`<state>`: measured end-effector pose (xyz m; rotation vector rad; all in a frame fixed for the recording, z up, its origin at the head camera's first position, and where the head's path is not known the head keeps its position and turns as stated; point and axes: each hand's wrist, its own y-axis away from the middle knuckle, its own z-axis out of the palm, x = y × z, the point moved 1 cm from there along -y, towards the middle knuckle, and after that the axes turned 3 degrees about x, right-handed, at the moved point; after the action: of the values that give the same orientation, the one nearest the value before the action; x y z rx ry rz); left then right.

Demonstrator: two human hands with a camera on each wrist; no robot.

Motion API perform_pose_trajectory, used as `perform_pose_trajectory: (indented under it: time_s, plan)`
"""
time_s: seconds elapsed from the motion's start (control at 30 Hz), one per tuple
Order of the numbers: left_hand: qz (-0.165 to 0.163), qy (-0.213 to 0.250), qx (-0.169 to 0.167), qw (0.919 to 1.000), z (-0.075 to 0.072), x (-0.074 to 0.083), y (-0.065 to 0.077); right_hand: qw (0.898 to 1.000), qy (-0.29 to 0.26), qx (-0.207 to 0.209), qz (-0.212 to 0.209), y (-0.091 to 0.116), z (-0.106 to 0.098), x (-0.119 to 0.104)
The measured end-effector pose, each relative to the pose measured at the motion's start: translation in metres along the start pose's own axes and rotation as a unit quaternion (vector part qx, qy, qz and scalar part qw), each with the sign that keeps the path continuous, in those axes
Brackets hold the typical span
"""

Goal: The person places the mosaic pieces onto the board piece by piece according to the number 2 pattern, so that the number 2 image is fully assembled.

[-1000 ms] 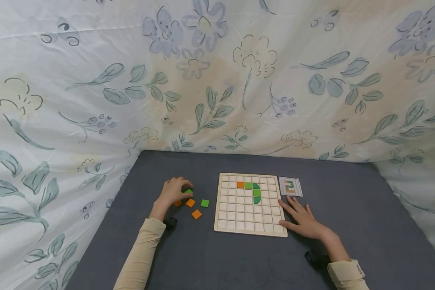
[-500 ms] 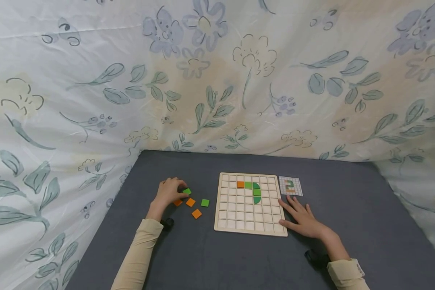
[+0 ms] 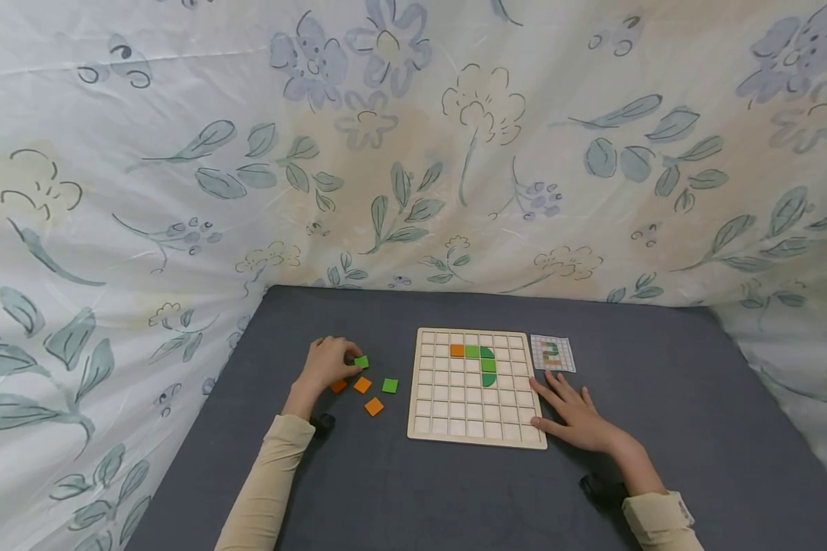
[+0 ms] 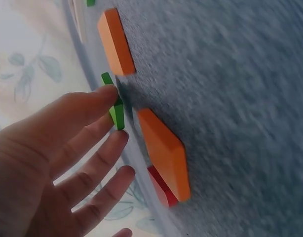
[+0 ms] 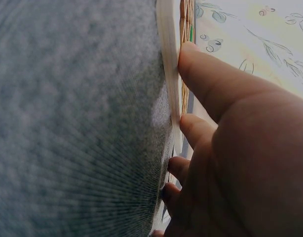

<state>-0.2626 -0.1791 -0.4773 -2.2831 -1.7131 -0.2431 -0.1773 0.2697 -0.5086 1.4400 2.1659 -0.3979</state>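
Observation:
My left hand pinches a green square tile between thumb and fingers. Seen from the left wrist, the green tile is tilted on edge, partly covered by the thumb. Just below it are orange tiles, one of them half under the hand. On the right, my right hand has its fingers extended, with thumb and index fingertip touching the right edge of the wooden grid board. In the board's upper cells sit an orange tile, green squares and dark green rounded pieces.
A small printed card with a coloured pattern lies beside the board's upper right corner. Another green tile and an orange one lie left of the board. A red piece shows in the left wrist view. Floral cloth hangs behind the table.
My left hand shifted slightly left, then back right, and the green tile at its fingertips has moved a little right. My right hand and the board stay where they were.

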Motion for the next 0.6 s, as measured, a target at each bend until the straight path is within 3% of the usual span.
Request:
perform_pose_trajectory:
  time_s: [0.6]
  plan:
    - [0.035, -0.012, -0.004, 0.9993, 0.015, 0.033, -0.014, 1.000, -0.001, 0.005, -0.008, -0.001, 0.002, 0.005]
